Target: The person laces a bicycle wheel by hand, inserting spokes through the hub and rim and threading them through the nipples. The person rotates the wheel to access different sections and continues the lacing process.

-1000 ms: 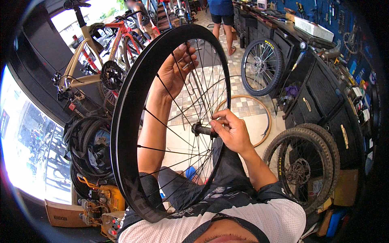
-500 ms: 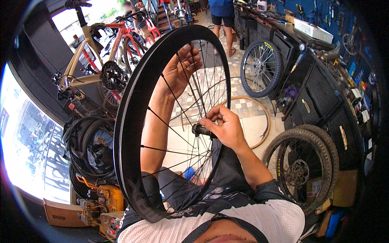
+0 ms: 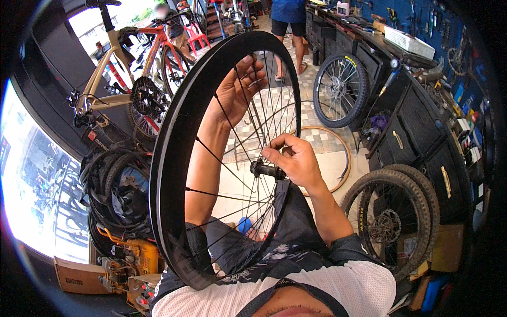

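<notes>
A black deep-rim bicycle wheel [image 3: 168, 174] stands tilted over my lap, its lower part close to my chest. My left arm reaches behind the spokes. Near the top of the rim, my left hand [image 3: 240, 90] has its fingers curled around a dark spoke. My right hand [image 3: 297, 162] is beside the black hub [image 3: 268, 170], thumb and forefinger pinched together at a spoke just above it. Its other fingers are bent inward. The exact contact of the fingertips is hard to make out.
A beige bicycle frame [image 3: 108, 100] and coiled tyres [image 3: 113, 185] stand to the left, above a yellow machine [image 3: 145, 256]. On the right are a knobby-tyred wheel [image 3: 340, 90], worn tyres [image 3: 391, 219] and black cabinets [image 3: 409, 150]. A tan tyre [image 3: 346, 169] lies on the floor. A person [image 3: 289, 26] stands at the far bench.
My right hand has risen slightly, with the thumb clear of the hub, so more of the hub shows. My left hand and the wheel have shifted very little. The far person's legs moved.
</notes>
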{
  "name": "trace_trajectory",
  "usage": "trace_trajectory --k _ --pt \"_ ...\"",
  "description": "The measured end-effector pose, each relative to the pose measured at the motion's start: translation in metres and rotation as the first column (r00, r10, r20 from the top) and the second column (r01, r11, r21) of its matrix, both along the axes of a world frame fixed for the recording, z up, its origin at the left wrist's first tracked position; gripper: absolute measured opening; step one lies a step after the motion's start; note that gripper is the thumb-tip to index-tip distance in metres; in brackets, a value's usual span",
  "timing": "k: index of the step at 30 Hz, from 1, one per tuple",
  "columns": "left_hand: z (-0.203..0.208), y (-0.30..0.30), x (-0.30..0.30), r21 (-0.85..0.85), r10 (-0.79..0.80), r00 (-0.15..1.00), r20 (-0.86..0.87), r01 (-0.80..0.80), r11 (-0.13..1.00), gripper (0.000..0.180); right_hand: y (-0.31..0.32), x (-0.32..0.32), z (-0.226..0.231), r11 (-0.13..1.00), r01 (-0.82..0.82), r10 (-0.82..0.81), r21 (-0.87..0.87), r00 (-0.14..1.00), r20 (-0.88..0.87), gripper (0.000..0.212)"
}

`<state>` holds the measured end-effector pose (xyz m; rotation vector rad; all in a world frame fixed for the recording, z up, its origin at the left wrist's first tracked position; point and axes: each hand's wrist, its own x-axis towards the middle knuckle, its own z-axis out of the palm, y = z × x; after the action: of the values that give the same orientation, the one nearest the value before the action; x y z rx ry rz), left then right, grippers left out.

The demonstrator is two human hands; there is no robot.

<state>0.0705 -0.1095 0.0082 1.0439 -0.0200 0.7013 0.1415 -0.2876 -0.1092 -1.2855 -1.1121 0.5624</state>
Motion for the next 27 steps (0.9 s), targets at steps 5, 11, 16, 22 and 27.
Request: trace_trajectory --k 5,11,16,22,27 --pt "0.002 0.001 0.001 0.004 -0.011 1.000 -0.015 0.011 1.000 0.017 0.012 0.002 -0.012 0.983 -0.016 0.041 0.185 0.990 -0.135 0.026" --pt "0.000 0.002 -0.002 -0.003 0.010 1.000 0.003 -0.010 1.000 0.018 0.007 0.001 0.002 0.975 -0.134 0.169 0.177 0.966 -0.197 0.027" --pt "0.000 0.003 -0.001 0.001 -0.008 1.000 0.010 0.008 1.000 0.019 0.013 0.003 0.000 0.991 -0.010 0.026 0.134 0.992 -0.123 0.026" --pt "0.002 0.004 -0.003 0.014 -0.008 1.000 -0.010 0.008 1.000 0.018 0.016 0.004 -0.003 0.968 -0.070 0.116 0.239 0.977 -0.181 0.023" --pt "-0.002 0.004 -0.003 -0.037 -0.040 0.998 0.047 0.042 0.998 0.018 0.008 0.004 0.010 0.976 -0.121 0.143 0.180 0.983 -0.113 0.027"
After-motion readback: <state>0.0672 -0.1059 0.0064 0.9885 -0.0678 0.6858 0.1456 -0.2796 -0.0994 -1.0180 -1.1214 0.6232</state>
